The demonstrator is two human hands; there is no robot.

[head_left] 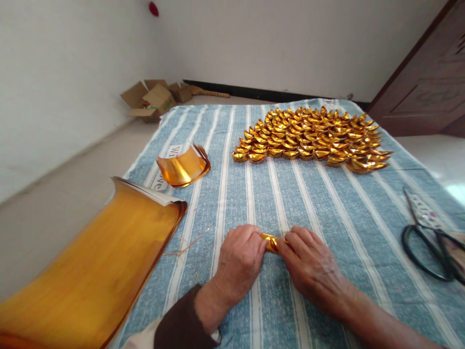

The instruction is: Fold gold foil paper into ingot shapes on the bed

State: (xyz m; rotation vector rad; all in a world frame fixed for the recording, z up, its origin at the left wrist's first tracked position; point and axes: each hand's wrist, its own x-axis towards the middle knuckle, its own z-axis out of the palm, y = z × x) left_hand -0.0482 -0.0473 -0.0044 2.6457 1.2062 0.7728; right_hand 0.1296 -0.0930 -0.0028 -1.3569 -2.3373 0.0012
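Between my two hands is a small piece of folded gold foil paper [270, 242], low over the striped cloth. My left hand [241, 261] pinches its left end, fingers curled with the thumb against it. At the other end, my right hand [308, 264] closes on the foil in the same way. Only the middle of the piece shows; both ends are hidden by fingers. Beyond the hands, many folded gold paper ingots [308, 135] stand packed in rows.
Large gold sheets [90, 261] lie stacked at the left edge, with a curled stack of smaller gold sheets [181, 167] behind. Black-handled scissors [428, 247] rest at the right. Thin strands [189, 245] lie on the cloth [225, 194]. Cardboard boxes [156, 99] sit on the floor.
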